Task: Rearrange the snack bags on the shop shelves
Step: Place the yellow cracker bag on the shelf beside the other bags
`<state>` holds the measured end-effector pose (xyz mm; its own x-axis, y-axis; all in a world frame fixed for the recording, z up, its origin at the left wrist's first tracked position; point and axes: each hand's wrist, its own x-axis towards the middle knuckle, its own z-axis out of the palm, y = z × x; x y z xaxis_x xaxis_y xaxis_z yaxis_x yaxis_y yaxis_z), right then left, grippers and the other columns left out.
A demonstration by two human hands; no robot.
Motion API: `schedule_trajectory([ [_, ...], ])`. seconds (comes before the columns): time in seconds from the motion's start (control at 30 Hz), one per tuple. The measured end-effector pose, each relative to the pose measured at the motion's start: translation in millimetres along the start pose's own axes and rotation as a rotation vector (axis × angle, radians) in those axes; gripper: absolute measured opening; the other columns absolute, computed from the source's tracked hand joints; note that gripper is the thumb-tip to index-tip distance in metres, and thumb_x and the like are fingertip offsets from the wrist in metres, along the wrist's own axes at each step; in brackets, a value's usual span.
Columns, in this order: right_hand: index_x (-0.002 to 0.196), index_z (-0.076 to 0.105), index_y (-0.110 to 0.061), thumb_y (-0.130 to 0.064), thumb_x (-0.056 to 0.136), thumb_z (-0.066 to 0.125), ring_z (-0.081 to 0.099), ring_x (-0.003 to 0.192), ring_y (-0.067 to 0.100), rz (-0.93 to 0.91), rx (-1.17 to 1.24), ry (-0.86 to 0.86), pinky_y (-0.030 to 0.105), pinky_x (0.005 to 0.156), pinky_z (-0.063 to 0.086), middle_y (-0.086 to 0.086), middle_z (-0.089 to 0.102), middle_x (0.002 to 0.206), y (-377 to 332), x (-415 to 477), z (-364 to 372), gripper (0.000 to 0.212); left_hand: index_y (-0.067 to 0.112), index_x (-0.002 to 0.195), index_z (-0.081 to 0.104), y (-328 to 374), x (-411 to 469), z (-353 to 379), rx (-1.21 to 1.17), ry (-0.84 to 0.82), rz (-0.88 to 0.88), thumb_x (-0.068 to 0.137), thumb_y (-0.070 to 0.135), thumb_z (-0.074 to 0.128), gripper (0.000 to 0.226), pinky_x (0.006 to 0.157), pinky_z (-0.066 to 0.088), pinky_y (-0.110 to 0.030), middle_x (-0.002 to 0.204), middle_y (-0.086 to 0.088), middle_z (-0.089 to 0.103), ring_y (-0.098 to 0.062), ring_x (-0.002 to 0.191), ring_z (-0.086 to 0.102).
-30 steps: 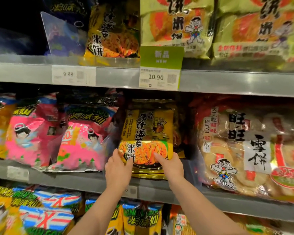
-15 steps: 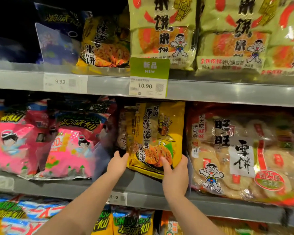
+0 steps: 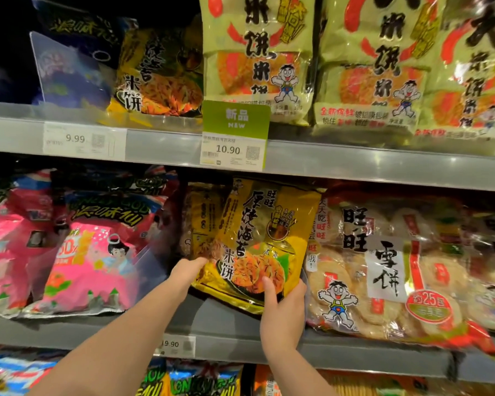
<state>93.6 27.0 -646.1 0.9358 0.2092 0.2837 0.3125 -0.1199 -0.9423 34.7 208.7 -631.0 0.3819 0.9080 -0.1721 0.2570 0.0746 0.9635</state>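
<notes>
Head view: close, faces shelves (image 3: 355,167) straight on, slightly downward.

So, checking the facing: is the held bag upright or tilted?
Tilted: the yellow bag leans top-right, bottom edge slanted, held by left hand and right hand.

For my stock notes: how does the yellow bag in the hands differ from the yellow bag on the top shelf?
The held bag is at the middle shelf; the top bag is one shelf higher. The left hand and right hand hold the held bag; nothing touches the top bag. The held bag is tilted; the top bag stands roughly upright. Both are yellow with the same cracker picture.
</notes>
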Motion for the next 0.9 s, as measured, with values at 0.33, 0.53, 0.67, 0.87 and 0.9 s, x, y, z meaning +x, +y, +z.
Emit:
schedule_trajectory([
  [0.33, 0.119, 0.049, -0.014, -0.035, 0.087, 0.062, 0.054, 0.087, 0.015, 0.052, 0.234, -0.034, 0.029, 0.075, 0.04, -0.012, 0.056, 0.089, -8.1, -3.2, -5.7, 0.041, 0.004, 0.092, 0.048, 31.0, -39.6, -29.9, 0.054, 0.249, 0.284, 0.081, 0.022, 0.067, 0.028, 0.066, 0.035, -0.031, 0.086, -0.012, 0.055, -0.024, 0.08, 0.05],
  [0.53, 0.108, 0.047, -0.02, -0.038, 0.085, 0.063, 0.052, 0.09, 0.018, 0.064, 0.338, -0.011, 0.03, 0.077, 0.037, -0.006, 0.055, 0.093, -21.5, -2.2, -14.7, 0.033, 0.014, 0.093, 0.057, 28.1, -61.4, -74.0, 0.099, 0.302, 0.408, 0.076, 0.034, 0.073, 0.03, 0.075, 0.047, -0.038, 0.088, -0.005, 0.065, -0.027, 0.086, 0.061],
  [0.67, 0.114, 0.048, -0.015, -0.037, 0.084, 0.066, 0.053, 0.091, 0.02, 0.022, 0.31, 0.007, 0.033, 0.077, 0.041, -0.004, 0.056, 0.096, -28.4, -5.7, -19.8, 0.041, 0.01, 0.11, 0.058, 20.5, -82.0, -97.6, 0.049, 0.38, 0.354, 0.072, 0.038, 0.076, 0.051, 0.087, 0.049, -0.046, 0.103, -0.014, 0.067, -0.034, 0.098, 0.063],
  [0.87, 0.113, 0.049, -0.019, -0.036, 0.082, 0.068, 0.059, 0.09, 0.022, -0.036, 0.298, -0.069, 0.037, 0.077, 0.048, -0.005, 0.061, 0.094, -31.1, -9.4, -19.5, 0.04, 0.015, 0.126, 0.056, 7.1, -114.2, -127.5, 0.001, 0.42, 0.301, 0.069, 0.042, 0.077, 0.067, 0.092, 0.047, -0.05, 0.113, -0.014, 0.067, -0.033, 0.105, 0.061],
  [0.9, 0.109, 0.05, -0.021, -0.036, 0.081, 0.068, 0.06, 0.089, 0.023, -0.029, 0.306, -0.08, 0.041, 0.077, 0.051, -0.007, 0.062, 0.093, -30.6, -10.5, -17.3, 0.037, 0.017, 0.117, 0.062, 3.9, -117.5, -132.5, -0.019, 0.409, 0.308, 0.064, 0.043, 0.079, 0.062, 0.09, 0.049, -0.05, 0.105, -0.012, 0.069, -0.032, 0.099, 0.063],
])
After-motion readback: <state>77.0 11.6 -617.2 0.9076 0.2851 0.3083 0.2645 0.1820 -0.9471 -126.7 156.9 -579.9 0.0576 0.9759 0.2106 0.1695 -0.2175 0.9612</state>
